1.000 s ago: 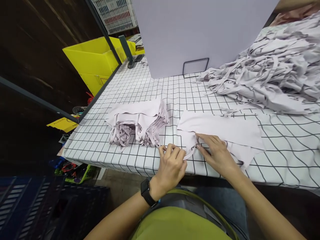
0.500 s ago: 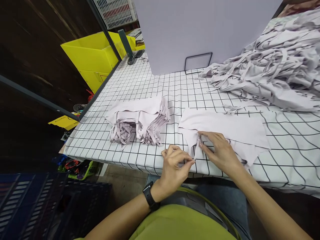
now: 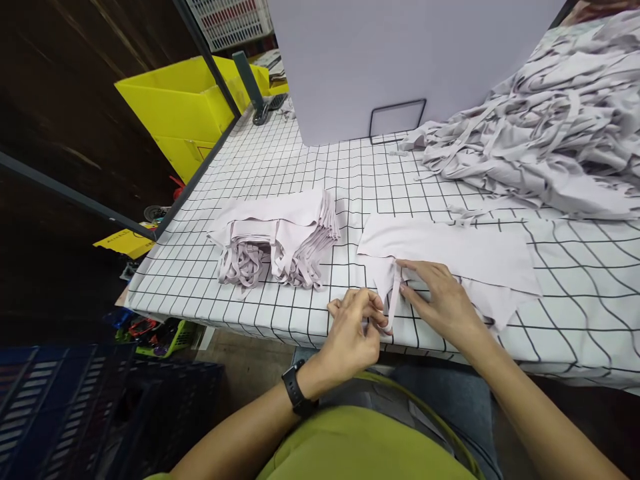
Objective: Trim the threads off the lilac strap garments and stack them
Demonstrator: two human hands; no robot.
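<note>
Got my pale fabric piece [image 3: 460, 250] flat on the gridded cloth [image 3: 370, 180]. Tangled heap [image 3: 540, 150] crowds it from beyond, lilac panel [image 3: 410, 53] behind, neat stack [image 3: 280, 208] left. Way left of it: yellow box [image 3: 183, 110], can't see inside, plus a green basket [image 3: 179, 339] of red and dark bits. My right hand [image 3: 443, 303] has thumb and forefinger apart at its strap [image 3: 394, 300]; left hand [image 3: 353, 337] fingers curl by the strap's end, can't tell if pinching.

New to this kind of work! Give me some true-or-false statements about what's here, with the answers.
1. A dark watch is on the person's left wrist. True.
2. The loose cloth heap lies left of the neat stack. False: it lies to the right.
3. The right hand is at the flat cloth piece. True.
4. The tablecloth is plain. False: dark lines form a grid.
</note>
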